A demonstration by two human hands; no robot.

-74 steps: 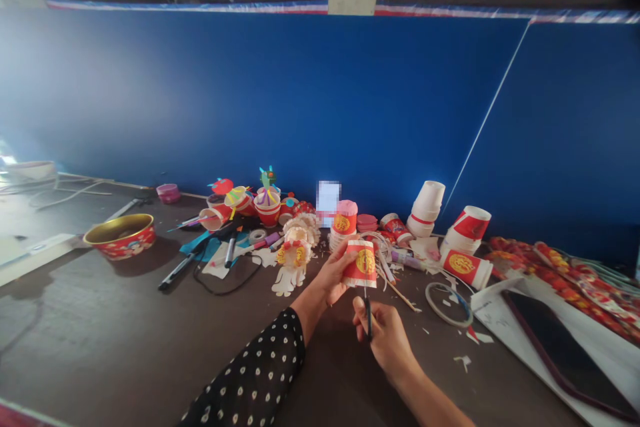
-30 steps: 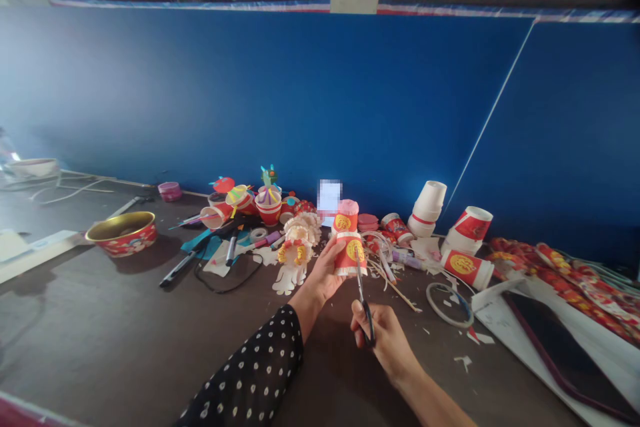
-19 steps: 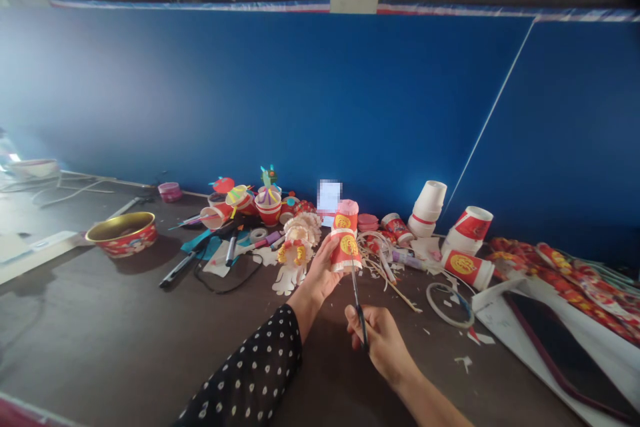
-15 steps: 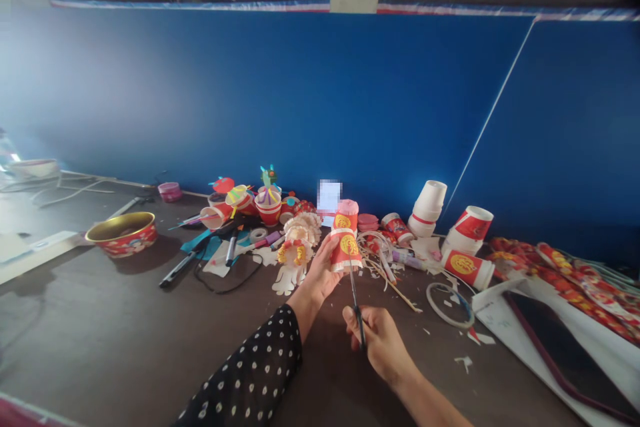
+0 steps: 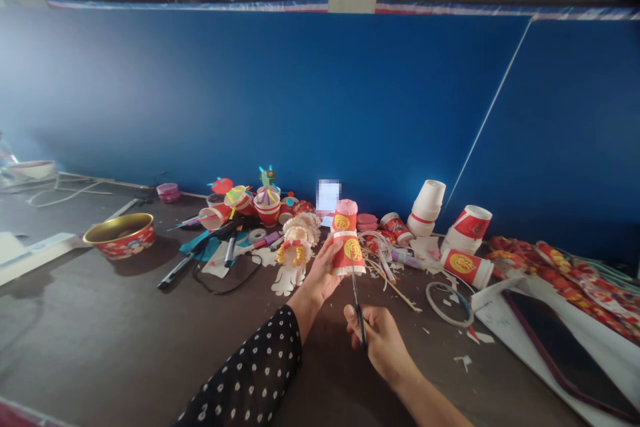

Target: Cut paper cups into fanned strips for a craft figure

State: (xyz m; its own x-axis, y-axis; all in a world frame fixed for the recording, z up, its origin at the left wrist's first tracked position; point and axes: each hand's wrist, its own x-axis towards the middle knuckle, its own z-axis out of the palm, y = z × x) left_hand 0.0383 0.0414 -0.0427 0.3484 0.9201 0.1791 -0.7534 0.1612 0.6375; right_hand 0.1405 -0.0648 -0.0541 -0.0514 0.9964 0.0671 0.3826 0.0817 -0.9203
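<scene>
In the middle of the head view, my left hand (image 5: 324,271) grips a red paper cup (image 5: 345,255) with a yellow round print. On top of it sits a second red piece (image 5: 344,219) with a pink top. My right hand (image 5: 380,339) is closed around the handles of dark scissors (image 5: 356,300), which point up and away from me. Their blades reach the white rim of the cup; whether they bite into the paper cannot be made out. Just left of the cup lies a craft figure of cut white paper (image 5: 299,247) with yellow curls.
A gold-lined red bowl (image 5: 120,235) stands on the left, near a cutter knife (image 5: 175,270) and a marker (image 5: 231,250). Stacked white cups (image 5: 427,207), a tape ring (image 5: 449,303) and paper scraps (image 5: 464,362) lie right. A phone (image 5: 565,347) rests near the right edge. A blue partition (image 5: 300,100) rises behind.
The cup in my left hand has turned slightly, its yellow print shifting right and its lower rim dropping a little. Both hands stay in nearly the same place.
</scene>
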